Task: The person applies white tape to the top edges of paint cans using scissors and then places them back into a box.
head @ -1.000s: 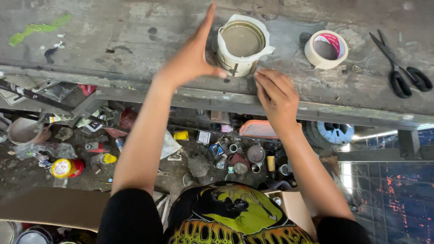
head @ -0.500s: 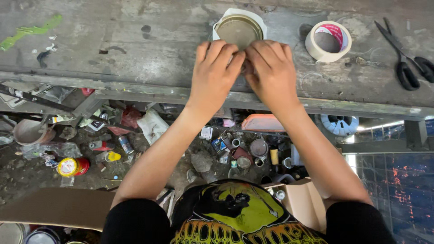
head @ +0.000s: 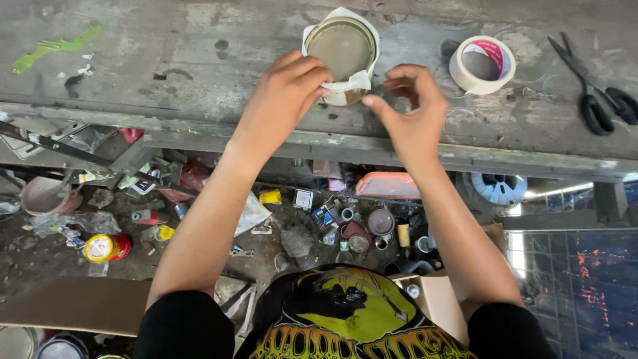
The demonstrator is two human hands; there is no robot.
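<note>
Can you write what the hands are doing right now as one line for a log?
left hand: touching taped tin can | right hand: beside can, fingers curled | bench: tape roll, scissors

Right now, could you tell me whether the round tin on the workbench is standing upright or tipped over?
Upright. The tin shows its round, flat lid straight up to the camera, white tape wraps its side, and the left hand touches it.

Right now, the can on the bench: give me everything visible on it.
The can is a round metal tin, upright, seen from above, with a dull tan lid. Whitish paper or tape wraps its side, with a loose flap at the near edge. It stands on the grey workbench. The left hand touches the wrap; the right hand hovers beside it.
</note>
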